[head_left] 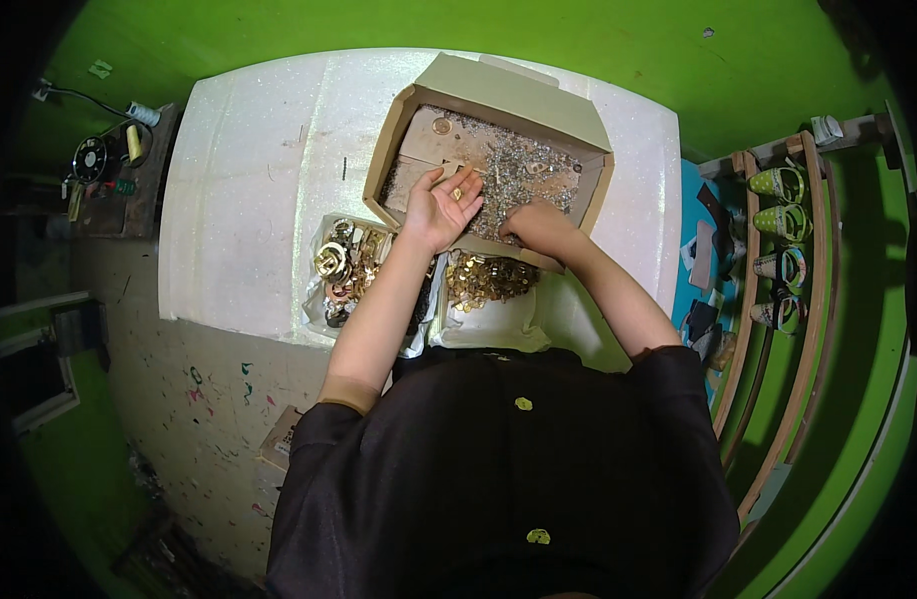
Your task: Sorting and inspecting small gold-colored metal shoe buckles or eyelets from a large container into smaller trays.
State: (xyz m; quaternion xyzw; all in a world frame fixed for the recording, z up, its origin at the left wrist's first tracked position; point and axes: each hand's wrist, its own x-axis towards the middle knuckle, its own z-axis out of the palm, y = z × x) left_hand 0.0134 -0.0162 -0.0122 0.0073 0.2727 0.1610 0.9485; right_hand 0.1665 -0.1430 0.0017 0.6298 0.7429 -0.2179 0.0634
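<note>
My left hand (442, 214) is held palm up over the near left part of a shallow cardboard box (513, 82), fingers apart. A small gold-coloured piece (458, 194) rests on its fingers. My right hand (540, 228) reaches down into the box's near side, its fingers curled among many small clear and silvery bits (530, 160); whatever it pinches is too small to make out. A round gold-coloured piece (442, 127) lies in the box's far left corner.
Nearer me, a tray of mixed gold and dark metal parts (338, 268) and another of gold pieces (490, 283) stand on the white table (244, 180). To the right are a blue surface (690, 185) and a wooden rack (816, 235) with shoes (784, 222). A fan (89, 158) stands far left.
</note>
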